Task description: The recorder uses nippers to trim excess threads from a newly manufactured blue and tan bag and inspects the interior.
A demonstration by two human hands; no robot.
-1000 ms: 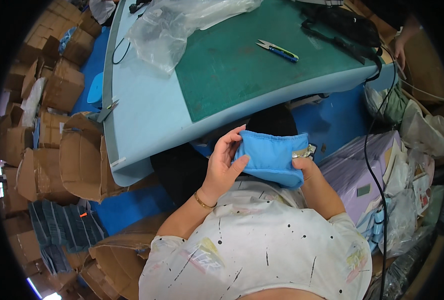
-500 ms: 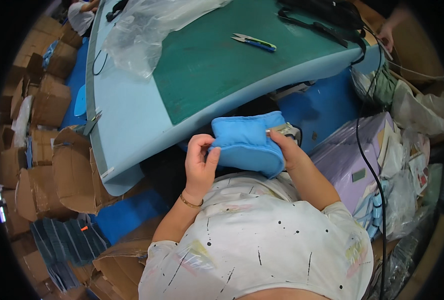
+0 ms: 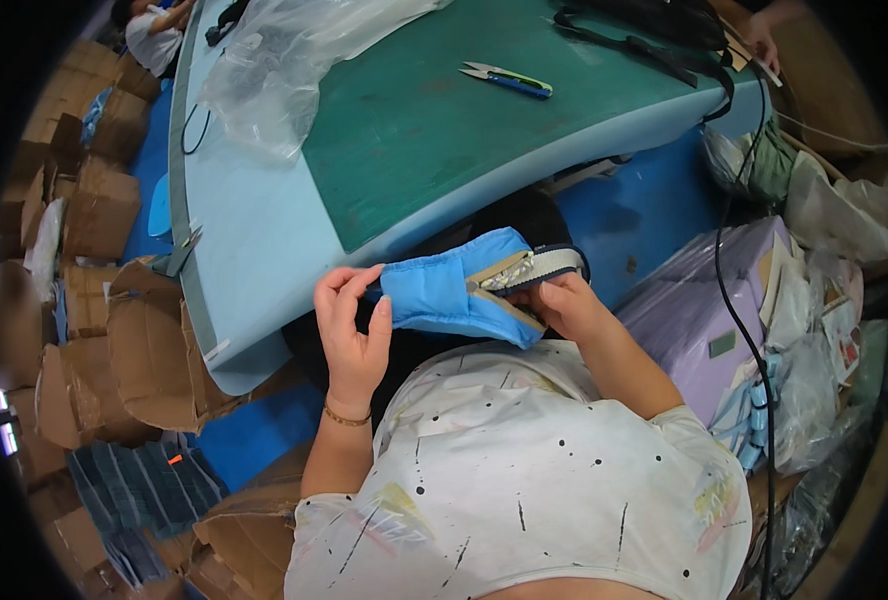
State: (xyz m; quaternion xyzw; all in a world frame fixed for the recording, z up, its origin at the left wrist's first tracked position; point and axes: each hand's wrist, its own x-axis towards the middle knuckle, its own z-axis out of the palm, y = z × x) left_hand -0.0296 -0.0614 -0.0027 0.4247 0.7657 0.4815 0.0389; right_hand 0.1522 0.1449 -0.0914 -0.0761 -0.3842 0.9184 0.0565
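The left hand (image 3: pixel 349 335) pinches the left end of a pouch (image 3: pixel 426 290), thumb on the near side and forefinger along the top edge; the right hand (image 3: pixel 572 308) has its fingers bent and closed on the other end, just below a strap (image 3: pixel 556 263), though which part they grip is hidden. The pouch is held in the air before the person's belly, short of the near edge of the surface (image 3: pixel 249 265). It is bright blue, soft and slightly creased, with seamed edges, and tilts so that its right end faces up and outward. There it gapes in a wedge, edged in tan, showing something shiny and silvery inside. The strap, pale grey with dark edging, loops out from that gap. Beyond, a green mat (image 3: pixel 404 140) covers part of the surface, bearing blue-and-green snips (image 3: pixel 509 80); clear plastic (image 3: pixel 264 90) lies to their left, a black bag (image 3: pixel 654 25) to their right.
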